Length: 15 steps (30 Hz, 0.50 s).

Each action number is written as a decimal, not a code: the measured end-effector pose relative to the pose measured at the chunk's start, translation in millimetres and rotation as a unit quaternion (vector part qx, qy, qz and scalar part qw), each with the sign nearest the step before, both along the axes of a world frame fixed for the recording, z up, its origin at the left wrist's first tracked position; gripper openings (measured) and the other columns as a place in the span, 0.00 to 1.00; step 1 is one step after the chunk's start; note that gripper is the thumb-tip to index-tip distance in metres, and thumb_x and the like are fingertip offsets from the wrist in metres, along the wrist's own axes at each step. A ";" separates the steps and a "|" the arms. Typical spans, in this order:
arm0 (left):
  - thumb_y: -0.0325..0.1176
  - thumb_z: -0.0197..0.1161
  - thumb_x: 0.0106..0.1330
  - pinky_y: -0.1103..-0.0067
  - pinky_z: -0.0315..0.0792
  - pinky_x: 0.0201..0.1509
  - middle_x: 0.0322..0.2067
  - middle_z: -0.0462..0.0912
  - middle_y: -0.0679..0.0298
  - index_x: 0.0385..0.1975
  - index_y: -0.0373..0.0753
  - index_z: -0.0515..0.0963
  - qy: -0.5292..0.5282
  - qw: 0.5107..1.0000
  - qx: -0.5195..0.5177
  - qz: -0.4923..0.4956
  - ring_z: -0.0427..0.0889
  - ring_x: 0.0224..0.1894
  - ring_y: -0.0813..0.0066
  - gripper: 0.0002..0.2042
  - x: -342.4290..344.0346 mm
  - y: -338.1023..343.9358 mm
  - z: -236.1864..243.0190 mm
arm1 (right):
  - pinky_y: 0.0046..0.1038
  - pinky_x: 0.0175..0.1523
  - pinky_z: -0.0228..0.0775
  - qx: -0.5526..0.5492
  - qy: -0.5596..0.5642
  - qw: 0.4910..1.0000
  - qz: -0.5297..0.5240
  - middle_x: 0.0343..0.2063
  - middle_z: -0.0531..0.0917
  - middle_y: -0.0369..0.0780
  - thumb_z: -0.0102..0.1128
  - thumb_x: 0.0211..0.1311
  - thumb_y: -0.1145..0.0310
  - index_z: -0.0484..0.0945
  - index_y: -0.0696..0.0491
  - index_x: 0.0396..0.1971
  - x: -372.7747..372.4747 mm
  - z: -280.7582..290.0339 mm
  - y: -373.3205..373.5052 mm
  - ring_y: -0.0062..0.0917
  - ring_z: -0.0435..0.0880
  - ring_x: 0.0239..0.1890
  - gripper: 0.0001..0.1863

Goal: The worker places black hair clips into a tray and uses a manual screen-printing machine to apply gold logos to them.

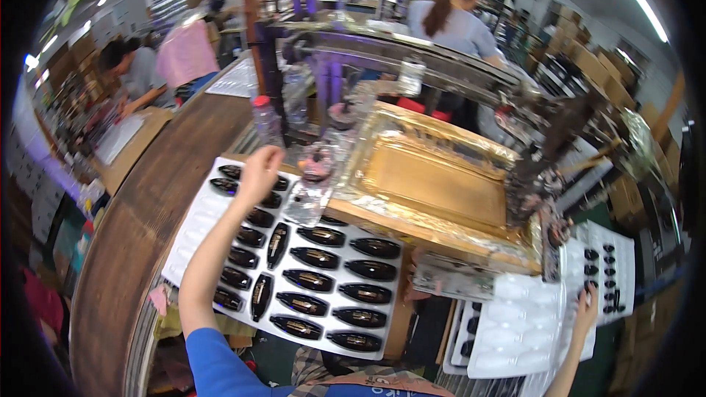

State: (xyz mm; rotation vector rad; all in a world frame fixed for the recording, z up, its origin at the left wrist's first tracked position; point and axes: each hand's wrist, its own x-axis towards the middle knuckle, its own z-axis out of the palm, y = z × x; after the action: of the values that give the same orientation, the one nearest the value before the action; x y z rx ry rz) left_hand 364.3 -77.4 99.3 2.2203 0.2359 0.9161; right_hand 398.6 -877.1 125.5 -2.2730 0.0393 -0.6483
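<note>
My left hand [262, 170] is raised over the far left part of a white molded tray [246, 265], its fingers curled together; whatever they may hold is hidden. Glossy black, pointed-oval plastic parts [305, 281] with gold print lie in rows in this tray. Out to the right, my right hand [585, 310] reaches to a second white tray [624, 250] bearing black parts [609, 272]. Its fingertips close around a black part [590, 287], partly covered by the fingers. Nearer me, an unfilled white molded tray [511, 323] overlaps that one.
A screen-printing frame [434, 176] with amber mesh and wrapped edges sits ahead, under a metal machine beam [412, 51]. A red-capped bottle [266, 121] stands beyond my left hand. A brown wooden table [140, 250] runs along the left. Other people work farther back.
</note>
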 end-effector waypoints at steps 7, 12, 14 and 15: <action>0.26 0.54 0.55 0.78 0.69 0.37 0.27 0.78 0.60 0.34 0.32 0.75 -0.117 0.963 0.182 -0.162 0.77 0.31 0.68 0.08 41.1 -176.4 10.6 | 0.19 0.32 0.70 0.052 0.027 0.985 0.164 0.47 0.73 0.43 0.57 0.49 0.77 0.67 0.61 0.44 -25.8 41.4 155.5 0.22 0.79 0.33 0.20; 0.26 0.55 0.55 0.80 0.69 0.37 0.27 0.78 0.62 0.33 0.32 0.75 -0.090 0.968 0.012 -0.233 0.77 0.31 0.71 0.08 84.0 -229.3 46.9 | 0.22 0.31 0.69 0.003 -0.024 0.973 0.231 0.29 0.78 0.43 0.62 0.46 0.75 0.70 0.62 0.35 -49.9 65.0 222.5 0.23 0.79 0.28 0.16; 0.27 0.55 0.55 0.80 0.69 0.37 0.27 0.78 0.62 0.33 0.32 0.75 -0.078 0.962 -0.051 -0.255 0.76 0.31 0.72 0.08 78.0 -226.8 57.5 | 0.22 0.32 0.68 -0.031 -0.016 0.967 0.254 0.29 0.78 0.43 0.63 0.45 0.74 0.71 0.62 0.35 -46.4 69.2 233.9 0.24 0.79 0.28 0.16; 0.27 0.55 0.55 0.80 0.69 0.37 0.27 0.78 0.63 0.33 0.32 0.75 -0.072 0.957 -0.084 -0.269 0.76 0.31 0.73 0.08 75.4 -226.0 61.1 | 0.23 0.32 0.68 -0.067 -0.005 0.960 0.271 0.29 0.78 0.43 0.63 0.45 0.74 0.71 0.61 0.34 -43.2 70.8 237.8 0.25 0.79 0.28 0.15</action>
State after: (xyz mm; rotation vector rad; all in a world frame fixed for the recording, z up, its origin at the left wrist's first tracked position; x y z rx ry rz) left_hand 439.6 -303.4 160.5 1.9035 -0.3350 0.7156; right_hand 355.5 -639.3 196.3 -2.2613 -0.6295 -0.3756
